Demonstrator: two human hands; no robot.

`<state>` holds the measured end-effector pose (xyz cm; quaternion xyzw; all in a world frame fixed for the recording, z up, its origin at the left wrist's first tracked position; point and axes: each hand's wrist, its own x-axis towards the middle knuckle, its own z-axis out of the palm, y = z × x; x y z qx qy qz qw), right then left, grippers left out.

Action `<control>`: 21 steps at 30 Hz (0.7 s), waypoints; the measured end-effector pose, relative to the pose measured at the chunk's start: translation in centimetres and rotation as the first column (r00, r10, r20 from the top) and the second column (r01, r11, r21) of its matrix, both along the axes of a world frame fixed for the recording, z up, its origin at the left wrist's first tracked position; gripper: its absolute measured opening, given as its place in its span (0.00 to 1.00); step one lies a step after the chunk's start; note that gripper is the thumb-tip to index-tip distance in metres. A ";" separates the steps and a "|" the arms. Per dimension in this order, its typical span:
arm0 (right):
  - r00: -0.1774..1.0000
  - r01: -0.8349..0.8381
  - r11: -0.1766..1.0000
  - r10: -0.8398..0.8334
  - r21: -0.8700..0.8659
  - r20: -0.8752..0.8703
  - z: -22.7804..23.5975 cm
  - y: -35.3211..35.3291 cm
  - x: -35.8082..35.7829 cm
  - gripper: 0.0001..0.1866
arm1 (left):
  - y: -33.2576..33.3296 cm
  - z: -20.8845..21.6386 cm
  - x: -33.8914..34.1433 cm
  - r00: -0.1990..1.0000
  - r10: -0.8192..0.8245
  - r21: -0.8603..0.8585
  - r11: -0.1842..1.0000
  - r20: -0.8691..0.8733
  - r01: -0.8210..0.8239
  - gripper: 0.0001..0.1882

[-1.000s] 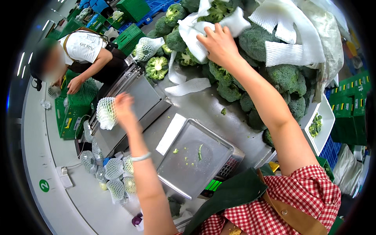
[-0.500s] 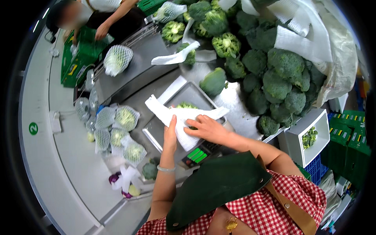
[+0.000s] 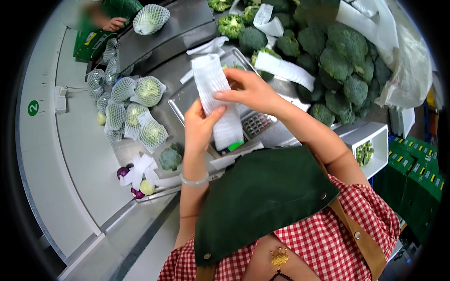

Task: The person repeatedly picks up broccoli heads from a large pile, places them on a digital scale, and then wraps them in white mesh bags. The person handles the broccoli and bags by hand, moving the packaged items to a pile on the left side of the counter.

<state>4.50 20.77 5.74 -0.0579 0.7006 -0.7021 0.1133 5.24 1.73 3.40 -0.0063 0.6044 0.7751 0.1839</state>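
A flattened white foam net sleeve stands lengthwise between my hands, above a metal weighing scale. My left hand is closed on its lower left side, thumb across the front. At the sleeve's right edge my right hand pinches it with the thumb in front and the fingers partly hidden behind. Under the sleeve lies the scale's steel tray, with a bit of green vegetable showing past my right fingers. The scale's keypad and lit green display show below my hands.
Broccoli heads are heaped at the right, with loose foam strips on them. Netted vegetables lie at the left, near a bare broccoli head and purple onions. Another person's hand is at a green crate.
The sleeve, spread sideways over the tray before, now stands upright between my hands. My right hand has moved up along it. The whole view has shifted, and the other person is mostly out of sight.
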 end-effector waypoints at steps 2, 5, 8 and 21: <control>0.985 0.062 0.973 -0.024 0.223 -0.169 0.1 -0.9 -0.4 0.14 | 0.3 1.3 -0.6 0.989 0.071 0.050 0.997 -0.129 -0.065 0.25; 0.952 -0.124 0.902 0.225 0.413 -0.207 1.5 -1.7 -0.7 0.14 | -1.6 2.2 -1.7 0.882 0.240 0.057 0.970 -0.406 -0.237 0.22; 0.990 -0.139 0.979 0.142 -0.150 0.010 2.1 -3.1 -0.3 0.13 | -5.2 1.7 -2.3 0.907 0.323 0.115 0.946 -0.269 -0.303 0.09; 0.871 0.082 0.524 0.376 -0.848 0.316 -4.9 -3.4 2.4 0.08 | -6.3 -3.9 1.5 0.784 -0.003 0.551 0.714 0.620 -0.433 0.24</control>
